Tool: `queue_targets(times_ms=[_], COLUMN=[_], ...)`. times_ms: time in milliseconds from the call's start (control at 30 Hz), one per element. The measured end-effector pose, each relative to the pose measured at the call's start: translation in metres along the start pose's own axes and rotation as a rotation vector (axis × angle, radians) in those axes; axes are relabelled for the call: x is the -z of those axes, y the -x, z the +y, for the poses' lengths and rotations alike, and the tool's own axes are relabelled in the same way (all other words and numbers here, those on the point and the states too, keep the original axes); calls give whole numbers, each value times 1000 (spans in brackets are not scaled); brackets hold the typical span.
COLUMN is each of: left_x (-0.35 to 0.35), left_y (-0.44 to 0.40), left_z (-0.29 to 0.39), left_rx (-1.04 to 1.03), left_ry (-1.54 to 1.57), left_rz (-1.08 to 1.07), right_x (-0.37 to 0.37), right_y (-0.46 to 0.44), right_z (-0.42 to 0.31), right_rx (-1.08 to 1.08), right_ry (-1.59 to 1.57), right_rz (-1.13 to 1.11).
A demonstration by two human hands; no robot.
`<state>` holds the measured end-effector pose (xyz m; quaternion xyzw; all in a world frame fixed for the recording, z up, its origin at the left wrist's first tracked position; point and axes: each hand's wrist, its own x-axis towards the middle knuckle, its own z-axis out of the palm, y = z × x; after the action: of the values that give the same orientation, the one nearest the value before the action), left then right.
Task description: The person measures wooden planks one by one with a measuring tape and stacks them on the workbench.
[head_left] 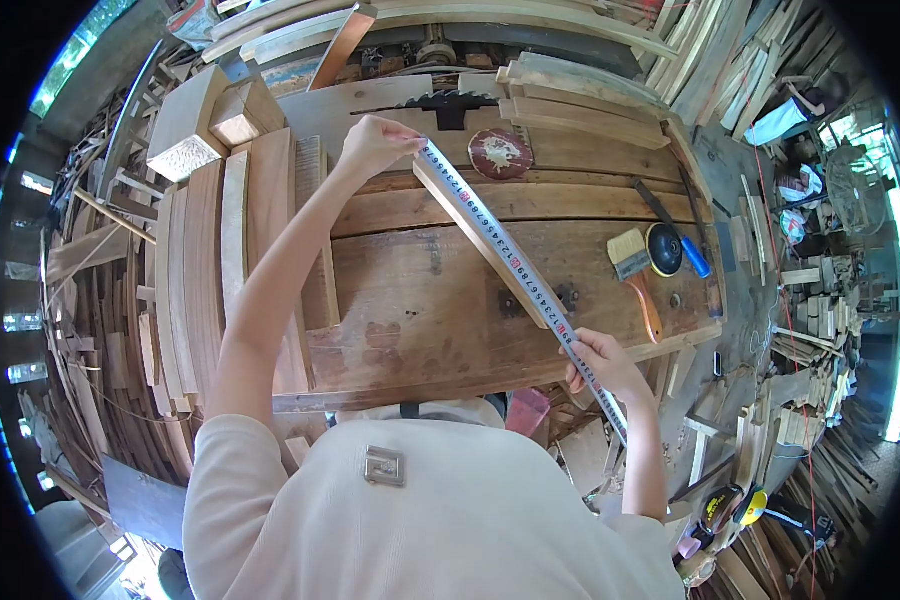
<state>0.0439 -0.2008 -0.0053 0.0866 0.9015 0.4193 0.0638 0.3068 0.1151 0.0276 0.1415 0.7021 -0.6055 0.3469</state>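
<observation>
A white tape measure blade [515,262] with black and red numbers runs diagonally along a narrow wood strip [479,243] above the wooden workbench [400,290]. My left hand [378,146] pinches the far end of the blade at the strip's upper end. Near the strip's lower end, my right hand [607,367] has its fingers closed around the blade. Past that hand, the blade carries on down beyond the bench's front edge. Whether my right fingers also touch the strip, I cannot tell.
Boards [205,250] and wood blocks [187,122] line the bench's left side. A toothed saw blade [450,99] and a red disc [501,154] are at the back. On the right lie a brush [629,250], a round black item [663,249] and a blue-handled tool [694,256].
</observation>
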Motion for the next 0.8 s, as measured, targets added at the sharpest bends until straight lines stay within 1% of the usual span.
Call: queue_targets(times_ms=[33, 100, 133, 200, 400, 533, 600, 800], left_x=[0, -1, -2, -5, -12, -13, -10, -12], left_y=[2, 8, 9, 9, 8, 5, 7, 7], left_z=[3, 9, 7, 4, 3, 5, 11, 9], left_rx=[1, 7, 13, -41, -17, 44, 90, 53], left_ry=[1, -111, -108, -125, -121, -161, -253, -277], left_rz=[1, 51, 55, 71, 134, 126, 144, 164], right_x=[2, 5, 7, 10, 14, 12, 10, 8], right_y=[-3, -6, -8, -10, -14, -14, -16, -16], right_z=[3, 6, 8, 8, 4, 1, 3, 4], right_rx=[4, 5, 9, 8, 5, -18, -25, -5], right_ry=[9, 27, 17, 13, -7, 6, -2, -14], right_rz=[3, 0, -23, -48, -50, -20, 24, 80])
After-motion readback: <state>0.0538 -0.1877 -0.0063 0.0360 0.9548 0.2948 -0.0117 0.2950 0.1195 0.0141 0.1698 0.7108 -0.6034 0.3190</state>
